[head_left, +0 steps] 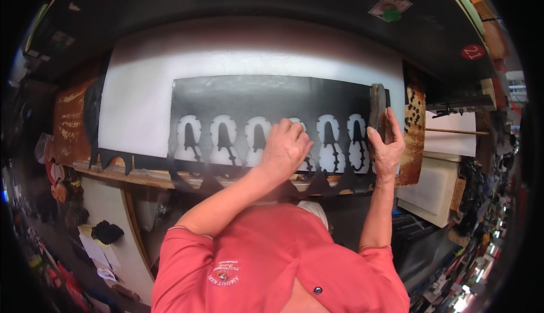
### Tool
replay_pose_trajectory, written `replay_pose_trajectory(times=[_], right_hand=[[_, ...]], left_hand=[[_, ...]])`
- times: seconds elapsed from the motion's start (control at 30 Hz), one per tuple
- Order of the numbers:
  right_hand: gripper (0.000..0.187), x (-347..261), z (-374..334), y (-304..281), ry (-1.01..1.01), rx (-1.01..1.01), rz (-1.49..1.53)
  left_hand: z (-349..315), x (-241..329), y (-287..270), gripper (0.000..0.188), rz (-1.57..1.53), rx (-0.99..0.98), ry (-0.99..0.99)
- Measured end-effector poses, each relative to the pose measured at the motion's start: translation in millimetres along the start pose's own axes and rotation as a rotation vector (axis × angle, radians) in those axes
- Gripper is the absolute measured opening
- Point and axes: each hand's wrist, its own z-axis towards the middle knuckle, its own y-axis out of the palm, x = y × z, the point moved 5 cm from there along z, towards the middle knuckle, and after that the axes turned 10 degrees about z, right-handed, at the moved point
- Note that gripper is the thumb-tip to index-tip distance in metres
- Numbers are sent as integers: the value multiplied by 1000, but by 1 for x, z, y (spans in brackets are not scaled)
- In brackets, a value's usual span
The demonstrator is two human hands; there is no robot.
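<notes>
While the left hand (286, 146) presses flat, fingers curled, on the black sheet (272, 95) lying over the white tabletop (141, 86), the right hand (387, 143) grips a cutting die (378, 109) at the sheet's right end.

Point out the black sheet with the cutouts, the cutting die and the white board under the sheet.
black sheet (272, 95): head view, on its uncut upper part.
cutting die (378, 106): head view, on its upright body above the right hand (387, 148).
white board (141, 103): head view, on its bare left part.
</notes>
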Motion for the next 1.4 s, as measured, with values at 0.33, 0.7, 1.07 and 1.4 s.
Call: replay_pose_trajectory(times=[0.33,0.7,1.07,1.4], right_hand=[[80,-18,9,163,-421,-695,-375],[78,-8,6,332,-702,-1244,-275],[77,21,10,283,-648,-829,-330],[73,14,10,287,-714,-808,-317]], left_hand=[[-36,-87,-96,17,-130,172,-282],[-64,-198,-140,30,-12,349,-624],[-62,-201,-137,32,-29,312,-648],[-65,-204,-136,30,-32,337,-661]])
